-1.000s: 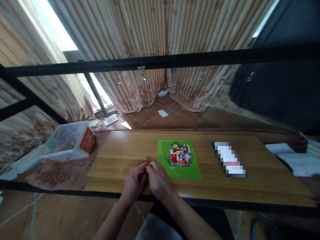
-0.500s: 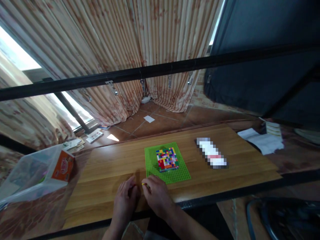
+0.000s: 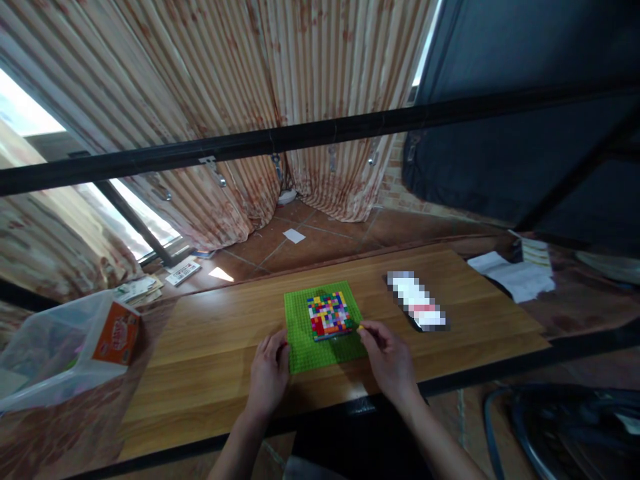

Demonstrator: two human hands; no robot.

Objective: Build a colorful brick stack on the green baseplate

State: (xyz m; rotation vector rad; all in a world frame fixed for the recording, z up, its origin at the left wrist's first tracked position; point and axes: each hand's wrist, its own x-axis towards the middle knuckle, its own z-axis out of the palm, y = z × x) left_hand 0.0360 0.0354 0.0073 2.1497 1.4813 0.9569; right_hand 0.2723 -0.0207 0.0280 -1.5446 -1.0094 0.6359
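A green baseplate (image 3: 300,347) lies on the wooden table (image 3: 210,347) with a square block of many-coloured small bricks (image 3: 329,315) built on it. My left hand (image 3: 269,373) rests flat with fingers apart, its fingertips at the plate's left edge. To the right of the plate, my right hand (image 3: 387,357) has its fingers pinched together at the plate's right edge, beside the brick block. A small yellow piece shows at its fingertips.
A clear plastic bag with an orange box (image 3: 116,331) lies at the table's left end. A blurred white object (image 3: 417,308) lies right of the plate, and papers (image 3: 510,275) further right. A black metal bar (image 3: 320,137) crosses the view above.
My right hand moved from the plate's near left corner to its right edge, carrying the small yellow piece. My left hand shifted right to the plate's left edge. The view swung slightly.
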